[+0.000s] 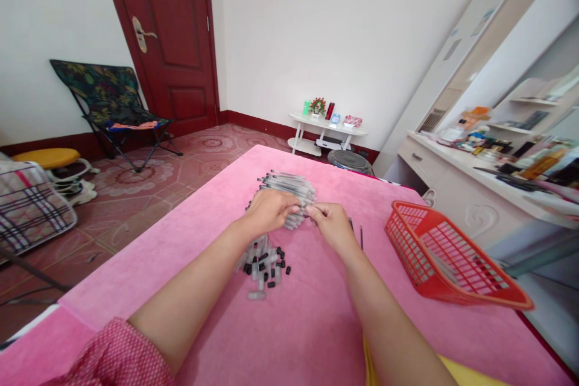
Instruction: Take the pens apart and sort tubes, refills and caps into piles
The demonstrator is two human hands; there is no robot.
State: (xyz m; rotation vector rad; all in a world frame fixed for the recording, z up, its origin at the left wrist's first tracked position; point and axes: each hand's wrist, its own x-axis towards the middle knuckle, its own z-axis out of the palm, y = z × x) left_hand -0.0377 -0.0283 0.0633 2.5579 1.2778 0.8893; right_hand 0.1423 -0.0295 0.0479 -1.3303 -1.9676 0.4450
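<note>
A heap of clear plastic pen barrels (289, 184) lies on the pink tablecloth (316, 325). My left hand (271, 210) rests on the near side of the heap, fingers curled over some barrels. My right hand (329, 221) meets it from the right, fingertips pinched on a small piece I cannot make out. Closer to me, a scatter of small clear and black pen caps (265, 265) lies under my left forearm. A thin dark pen refill (360, 236) lies just right of my right hand.
A tipped red plastic basket (446, 259) sits on the cloth at the right. Beyond the table are a folding chair (113, 108), a red door (167, 36), a small white side table (325, 129) and a white dresser (456, 175) with clutter.
</note>
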